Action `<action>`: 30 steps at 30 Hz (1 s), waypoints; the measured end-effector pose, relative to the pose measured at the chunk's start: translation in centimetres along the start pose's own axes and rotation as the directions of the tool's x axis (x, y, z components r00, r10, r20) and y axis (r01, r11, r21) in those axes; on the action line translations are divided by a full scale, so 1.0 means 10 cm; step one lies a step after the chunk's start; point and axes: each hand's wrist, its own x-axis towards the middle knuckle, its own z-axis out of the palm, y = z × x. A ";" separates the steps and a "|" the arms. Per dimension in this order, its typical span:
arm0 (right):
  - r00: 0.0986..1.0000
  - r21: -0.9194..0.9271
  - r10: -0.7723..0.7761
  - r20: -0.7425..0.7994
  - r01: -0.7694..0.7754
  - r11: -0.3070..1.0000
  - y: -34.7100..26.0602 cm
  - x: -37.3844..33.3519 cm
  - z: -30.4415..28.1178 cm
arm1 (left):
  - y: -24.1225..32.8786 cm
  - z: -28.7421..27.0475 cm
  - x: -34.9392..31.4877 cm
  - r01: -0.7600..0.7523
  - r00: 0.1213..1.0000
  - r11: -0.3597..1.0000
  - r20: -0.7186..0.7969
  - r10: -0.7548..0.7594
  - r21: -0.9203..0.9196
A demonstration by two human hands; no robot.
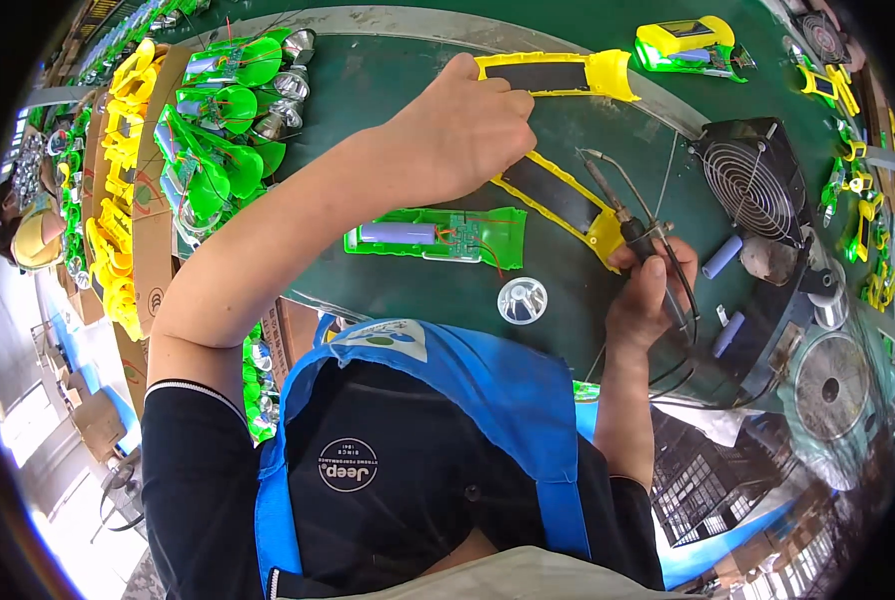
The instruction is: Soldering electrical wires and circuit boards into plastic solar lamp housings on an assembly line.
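My left hand (473,130) is closed over the left ends of two yellow flashlight casing halves with dark panels, the upper casing half (558,75) and the lower casing half (558,195). Its fingertips are partly hidden, so which one it grips is unclear. My right hand (648,295) is closed around a soldering iron (636,232), a thin metal tube running alongside the tip. Those fingers also touch the lower casing's right end. Nearer me lies a green casing half (508,235) with a purple battery (398,233) and circuit board (460,236). A reflector cup (523,300) sits beside it.
Green casings with reflectors (233,110) crowd the left, beside a cardboard box (158,200) and yellow parts (118,240). A black fan (753,180) stands right, near loose purple batteries (723,257). A yellow-and-green assembly (690,48) lies at the far right.
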 end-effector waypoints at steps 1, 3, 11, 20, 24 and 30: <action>1.000 -0.013 0.004 -0.014 -0.004 1.000 0.00 0.00 0.01 | 0.00 0.01 -0.01 0.003 1.000 1.000 -0.004 -0.004 -0.007; 1.000 -0.005 0.000 0.012 0.000 1.000 -0.01 0.01 0.02 | 0.01 -0.03 -0.05 -0.013 0.997 0.999 -0.074 0.010 -0.031; 0.965 -0.060 -0.246 -0.086 0.241 0.969 0.05 0.06 -0.02 | 0.43 0.07 -0.40 -0.018 0.948 0.983 -0.315 -0.041 -0.184; 0.999 0.074 0.043 -0.023 -0.042 0.996 -0.06 0.05 0.43 | 0.91 0.27 -0.32 -0.118 0.852 0.982 -0.524 0.023 -0.149; 0.997 0.231 0.065 0.041 -0.073 0.970 -0.06 -0.07 0.35 | 0.90 0.35 -0.25 0.027 0.807 0.972 -0.568 -0.158 -0.232; 0.986 0.405 0.126 0.107 -0.159 0.901 -0.08 -0.12 0.01 | 0.90 0.30 -0.19 0.122 0.820 0.834 -0.418 -0.390 -0.539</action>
